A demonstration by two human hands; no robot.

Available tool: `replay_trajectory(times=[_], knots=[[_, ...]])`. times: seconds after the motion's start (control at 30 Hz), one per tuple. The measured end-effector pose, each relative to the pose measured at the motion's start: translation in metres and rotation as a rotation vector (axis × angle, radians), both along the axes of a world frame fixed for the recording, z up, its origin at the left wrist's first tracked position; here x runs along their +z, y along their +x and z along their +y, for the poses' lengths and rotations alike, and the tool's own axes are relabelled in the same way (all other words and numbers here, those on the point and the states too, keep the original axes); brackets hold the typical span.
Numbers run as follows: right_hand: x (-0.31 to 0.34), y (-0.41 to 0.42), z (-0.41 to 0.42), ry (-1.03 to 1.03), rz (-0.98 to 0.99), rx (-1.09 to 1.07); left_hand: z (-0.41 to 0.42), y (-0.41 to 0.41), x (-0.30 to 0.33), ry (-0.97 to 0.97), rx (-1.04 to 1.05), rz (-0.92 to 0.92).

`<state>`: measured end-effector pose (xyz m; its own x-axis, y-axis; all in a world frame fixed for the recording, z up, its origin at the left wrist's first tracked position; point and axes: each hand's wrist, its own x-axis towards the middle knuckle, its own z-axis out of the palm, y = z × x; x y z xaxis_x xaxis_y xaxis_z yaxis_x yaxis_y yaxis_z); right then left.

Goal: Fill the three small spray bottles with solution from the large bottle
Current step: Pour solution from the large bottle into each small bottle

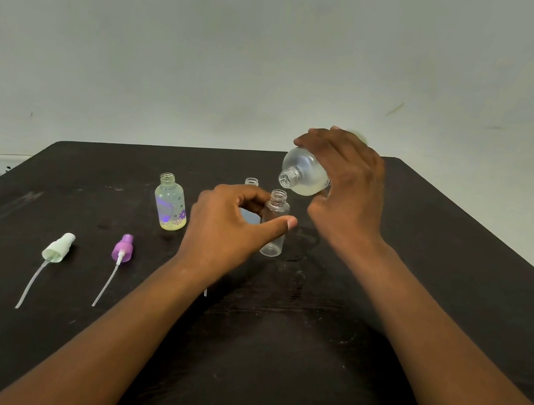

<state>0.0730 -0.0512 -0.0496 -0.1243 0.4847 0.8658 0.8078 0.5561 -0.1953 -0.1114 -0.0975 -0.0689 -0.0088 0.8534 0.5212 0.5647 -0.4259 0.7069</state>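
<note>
**Tipping the large bottle toward a clear small bottle**

Head view: we are looking down over both forearms at a dark table [306,347]. We are holding the large bottle [304,173] in our right hand [347,186], fingers wrapped round its body, tipping it so its long axis runs almost level and its open neck points left and slightly down. That neck is hanging just above and a little right of the open mouth of the clear small bottle [274,227], which is standing upright and looks empty. Our left hand [230,228] is steadying it, thumb across the front and fingers curling behind. No liquid is visibly pouring yet. Behind the left hand, a second small bottle [251,181] is showing only its neck. Further left, the flowered small bottle [171,203] is standing with yellowish solution inside. Two spray heads, white [57,249] and purple [122,248], are lying near the left edge.
</note>
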Motion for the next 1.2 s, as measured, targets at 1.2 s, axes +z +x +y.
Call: replay_trajectory(times=[1.2], knots=[[0.0005, -0.0013, -0.0022, 0.006, -0.038, -0.021, 0.0071, -0.0014, -0.0053, -0.008, -0.024, 0.017]])
